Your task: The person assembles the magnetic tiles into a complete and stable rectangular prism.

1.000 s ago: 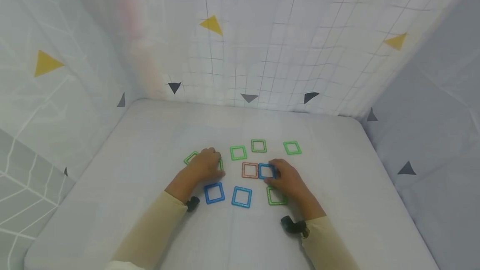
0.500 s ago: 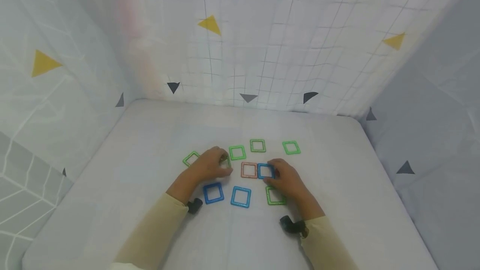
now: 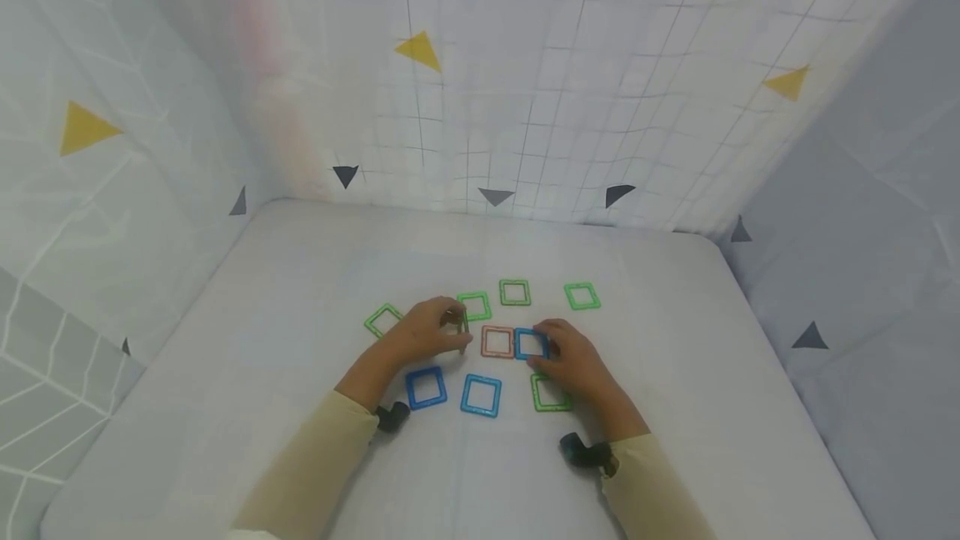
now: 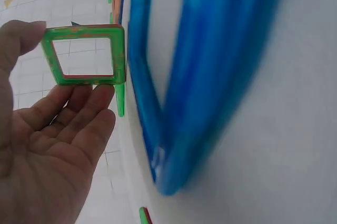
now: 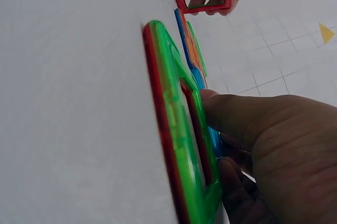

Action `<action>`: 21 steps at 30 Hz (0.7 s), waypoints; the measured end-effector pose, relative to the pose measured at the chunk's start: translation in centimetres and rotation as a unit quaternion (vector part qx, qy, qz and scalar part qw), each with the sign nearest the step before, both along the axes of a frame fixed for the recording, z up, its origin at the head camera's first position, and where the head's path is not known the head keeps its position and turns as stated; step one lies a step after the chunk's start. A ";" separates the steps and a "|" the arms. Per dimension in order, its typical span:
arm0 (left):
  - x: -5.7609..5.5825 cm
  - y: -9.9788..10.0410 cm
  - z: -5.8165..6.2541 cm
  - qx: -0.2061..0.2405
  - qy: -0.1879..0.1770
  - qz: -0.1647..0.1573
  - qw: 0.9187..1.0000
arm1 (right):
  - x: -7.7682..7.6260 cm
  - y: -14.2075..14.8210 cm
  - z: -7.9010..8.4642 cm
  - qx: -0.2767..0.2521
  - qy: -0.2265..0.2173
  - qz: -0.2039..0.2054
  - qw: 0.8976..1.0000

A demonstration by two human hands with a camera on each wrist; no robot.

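Observation:
A square magnetic tile (image 4: 84, 32), green on one face and red on the other, stands on edge between the thumb and fingers of my left hand (image 3: 414, 336). It is raised left of an orange tile (image 3: 483, 342). My right hand (image 3: 576, 358) grips a blue tile (image 3: 527, 330) by its near and far edges. That blue tile lies flat, its left side against the orange tile's right side. In the right wrist view a green and red tile (image 5: 176, 108) looms in front of the right hand, partly covering its fingers.
Behind the hands lie green tiles (image 3: 514, 282), one at the far right (image 3: 582, 285). Another green tile (image 3: 372, 320) is left of the left hand. Nearer are a dark blue tile (image 3: 412, 391) and a lighter blue tile (image 3: 465, 394). Cloth walls (image 3: 570, 82) enclose the white table (image 3: 315, 248).
My left hand has moved right with the green tile, lifting and turning it upright near the orange tile. The right hand stays on the blue tile.

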State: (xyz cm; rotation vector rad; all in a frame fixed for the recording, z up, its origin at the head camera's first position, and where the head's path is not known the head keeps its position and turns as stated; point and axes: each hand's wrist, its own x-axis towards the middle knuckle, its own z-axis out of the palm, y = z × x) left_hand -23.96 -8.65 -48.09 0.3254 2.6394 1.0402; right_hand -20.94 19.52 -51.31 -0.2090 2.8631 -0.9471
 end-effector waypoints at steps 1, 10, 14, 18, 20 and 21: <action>0.0 0.0 -0.1 0.008 -0.002 -0.002 1.000 | 0.0 0.0 0.0 0.000 0.001 0.000 1.000; 0.0 0.1 -0.7 0.058 -0.002 -0.039 0.998 | 0.1 0.0 0.0 0.002 0.014 0.010 1.000; 0.0 0.2 -0.7 0.073 -0.007 -0.052 0.996 | 0.0 0.0 -0.1 0.000 0.013 0.009 1.000; -0.2 0.2 -0.8 0.071 -0.007 -0.056 0.996 | 0.1 0.0 -0.1 -0.003 0.011 0.009 1.000; -0.3 0.2 -0.9 0.071 -0.006 -0.057 0.996 | 0.1 0.1 -0.1 -0.002 0.011 0.011 1.000; -0.3 0.2 -0.9 0.071 -0.005 -0.058 0.996 | 0.1 0.1 -0.1 -0.002 0.011 0.011 1.000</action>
